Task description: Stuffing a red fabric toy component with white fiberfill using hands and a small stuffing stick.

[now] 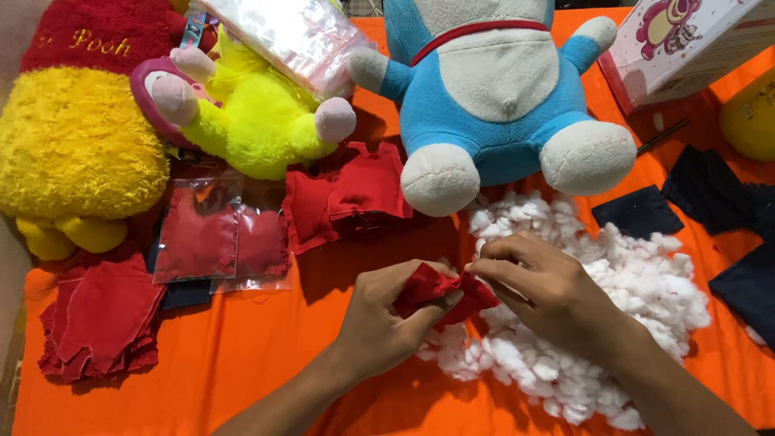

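Here, both hands meet over a small red fabric pouch (436, 292), a crumpled, soft piece of cloth held just above the near edge of a white stuffing pile (613, 323). The left hand (386, 321) is closed around the pouch from below, thumb and fingers pinching its folds. The right hand (542, 284) grips the pouch's right end with bent fingertips, its wrist lying over the stuffing.

The stuffing is fluffy, lumpy fibre in small tufts, spread loosely on the orange cloth (242, 363) that covers the worktop. Behind it sits a blue and white plush toy (492, 89) with rounded white feet. To its left lies a bright yellow plush (258, 121) with pink paws, and beside that a large shaggy yellow plush in a red top (77, 137).

Sewn red pouches (347, 194) lie flat near the middle. Two clear plastic bags (222, 238) each hold red fabric pieces. A stack of loose red cloth pieces (101, 319) sits at the left. Dark navy fabric pieces (710, 198) lie at the right, near a pink-and-white box (686, 40).
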